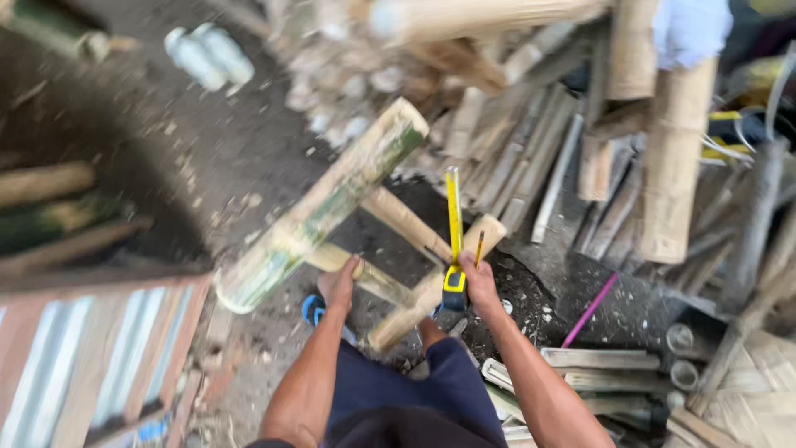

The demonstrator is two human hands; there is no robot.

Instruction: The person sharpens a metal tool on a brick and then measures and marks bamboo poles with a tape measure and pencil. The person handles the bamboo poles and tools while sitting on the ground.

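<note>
My left hand [340, 283] grips a pale bamboo stick [375, 283] that lies across a crossed bamboo support [431, 274]. A thick green-and-tan bamboo pole [319, 207] slants from lower left to upper right just above that hand. My right hand [476, 285] holds a yellow tape measure [453, 280] with its blade extended upward [453, 211], and a pencil [479, 247] between the fingers. Both forearms reach forward over my dark blue shorts.
Piles of split bamboo strips [531, 166] and thick bamboo sections [676, 158] fill the upper right. A pink rod [589, 311] lies on the dark ground. Corrugated sheet [91, 365] sits lower left, woven bamboo matting [759, 398] lower right. White bottles [207, 54] lie upper left.
</note>
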